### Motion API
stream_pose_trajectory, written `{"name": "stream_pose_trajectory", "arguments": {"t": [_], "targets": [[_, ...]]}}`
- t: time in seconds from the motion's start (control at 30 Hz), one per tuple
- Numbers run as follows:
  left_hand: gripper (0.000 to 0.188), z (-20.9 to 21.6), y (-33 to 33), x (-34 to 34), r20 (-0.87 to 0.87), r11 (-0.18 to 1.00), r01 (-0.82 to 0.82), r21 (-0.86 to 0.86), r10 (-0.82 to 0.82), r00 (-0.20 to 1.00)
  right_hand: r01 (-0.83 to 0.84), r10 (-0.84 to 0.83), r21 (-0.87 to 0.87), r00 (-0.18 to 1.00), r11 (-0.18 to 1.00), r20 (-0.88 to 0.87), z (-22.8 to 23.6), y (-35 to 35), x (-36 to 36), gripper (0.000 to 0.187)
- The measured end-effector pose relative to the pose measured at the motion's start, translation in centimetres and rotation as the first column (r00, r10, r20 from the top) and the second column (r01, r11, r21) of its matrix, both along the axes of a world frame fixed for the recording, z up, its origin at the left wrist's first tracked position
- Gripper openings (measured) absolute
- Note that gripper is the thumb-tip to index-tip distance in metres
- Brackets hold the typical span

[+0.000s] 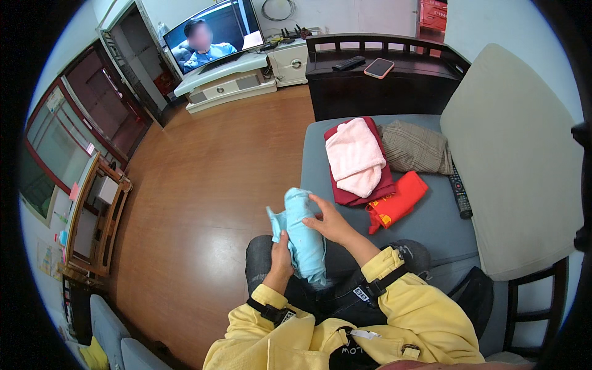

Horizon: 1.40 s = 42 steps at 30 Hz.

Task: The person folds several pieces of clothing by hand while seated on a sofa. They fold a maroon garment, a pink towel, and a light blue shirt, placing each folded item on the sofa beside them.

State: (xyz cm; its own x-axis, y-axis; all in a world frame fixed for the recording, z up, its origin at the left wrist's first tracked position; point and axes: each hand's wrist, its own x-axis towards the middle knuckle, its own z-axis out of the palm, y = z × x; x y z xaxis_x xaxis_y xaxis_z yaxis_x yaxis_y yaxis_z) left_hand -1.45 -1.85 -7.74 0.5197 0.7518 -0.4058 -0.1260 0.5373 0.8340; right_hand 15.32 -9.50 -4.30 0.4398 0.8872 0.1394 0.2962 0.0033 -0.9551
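Note:
A light blue cloth [303,237], rolled into a thick bundle with a loose flap on its left side, is held upright over my lap. My left hand [282,259] grips its lower left side, thumb up along the cloth. My right hand [330,222] presses on the upper right side with thumb and fingers around the roll. To the right on the grey seat lie a folded pink cloth [354,157] on top of a dark red folded cloth [388,185], a red cloth with yellow marks [404,197], and a brown checked folded cloth [416,148].
A black remote [460,192] lies by the grey back cushion [515,166]. The dark wooden armrest [382,92] bears a phone [379,68] and another remote [349,63]. Across the wooden floor [203,185] stand a white television cabinet [228,86] and, at left, a wooden shelf [98,216].

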Motion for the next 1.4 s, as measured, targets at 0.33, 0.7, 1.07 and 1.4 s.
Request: {"name": "stream_pose_trajectory", "arguments": {"t": [0.33, 0.7, 1.07, 1.4], "targets": [[0.038, 10.2, 1.7, -0.7, 0.362, 0.990, -0.064, 0.125, 0.015, 0.932, -0.378, 0.285, 0.108, 0.451, 0.919, -0.846, 2.1, -0.5, -0.6, 0.076], [0.041, 21.7, -0.1, -5.3, 0.647, 0.935, -0.155, 0.318, -0.095, 0.756, -0.309, 0.271, 0.199, 0.211, 0.930, -0.939, 2.5, -0.7, -0.2, 0.073], [0.042, 27.4, 2.1, -9.8, 0.679, 0.704, -0.429, 0.566, -0.103, 0.727, -0.292, 0.501, 0.499, -0.076, 0.816, -0.862, 2.4, -1.0, 0.1, 0.077], [0.042, 28.7, 4.6, -13.9, 0.596, 0.499, -0.537, 0.680, 0.049, 0.801, -0.371, 0.448, 0.356, 0.197, 0.858, -0.872, 2.2, -0.8, 0.1, 0.076]]}}
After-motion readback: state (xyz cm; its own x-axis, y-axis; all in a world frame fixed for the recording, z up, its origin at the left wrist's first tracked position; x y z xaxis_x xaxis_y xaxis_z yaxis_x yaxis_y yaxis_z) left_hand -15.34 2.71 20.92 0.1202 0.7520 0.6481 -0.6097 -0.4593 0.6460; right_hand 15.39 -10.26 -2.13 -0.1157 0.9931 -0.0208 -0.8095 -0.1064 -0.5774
